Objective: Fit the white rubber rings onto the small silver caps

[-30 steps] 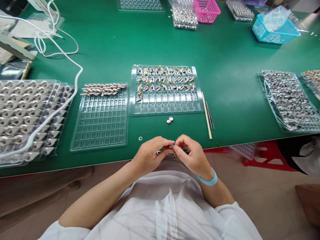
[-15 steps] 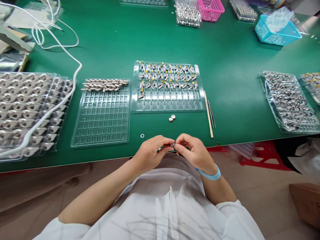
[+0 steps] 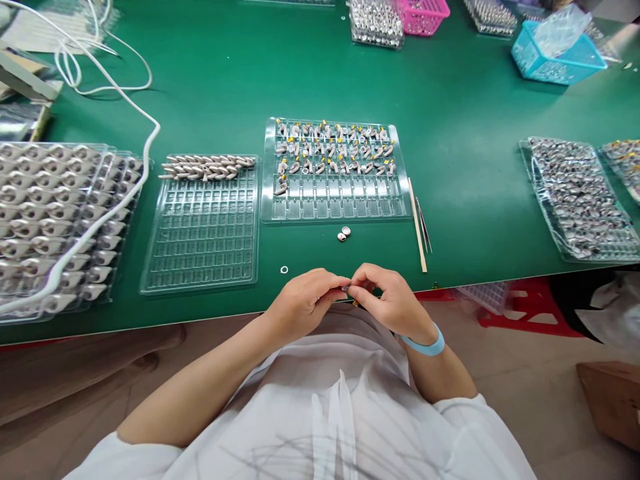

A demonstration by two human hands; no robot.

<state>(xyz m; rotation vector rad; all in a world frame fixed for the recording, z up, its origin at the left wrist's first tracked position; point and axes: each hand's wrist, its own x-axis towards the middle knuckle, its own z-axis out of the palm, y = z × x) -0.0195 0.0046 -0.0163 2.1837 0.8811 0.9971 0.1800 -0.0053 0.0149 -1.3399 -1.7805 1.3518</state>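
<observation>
At the table's front edge, my left hand [image 3: 306, 297] and my right hand [image 3: 389, 300] meet fingertip to fingertip. Both pinch a small grey part with a yellow tab [image 3: 355, 303]; the fingers hide most of it. Just beyond them lie two small round metallic pieces [image 3: 343, 234]. A white ring [image 3: 284, 270] rests left of my hands. Farther back, a clear tray [image 3: 330, 211] carries rows of small grey parts with yellow tabs. To its left, another clear tray [image 3: 200, 257] has grey curved pieces [image 3: 210, 167] along its far end.
A wooden stick [image 3: 418, 233] and tweezers [image 3: 425, 227] lie right of the middle tray. Stacked trays of grey shells [image 3: 45, 210] stand at left, crossed by a white cable [image 3: 107, 210]. A filled tray [image 3: 580, 200], a blue basket [image 3: 555, 65] and a pink basket [image 3: 425, 17] are farther off.
The whole view has shifted slightly. My hands stay together on the small part, with only a slight change of the right wrist's position.
</observation>
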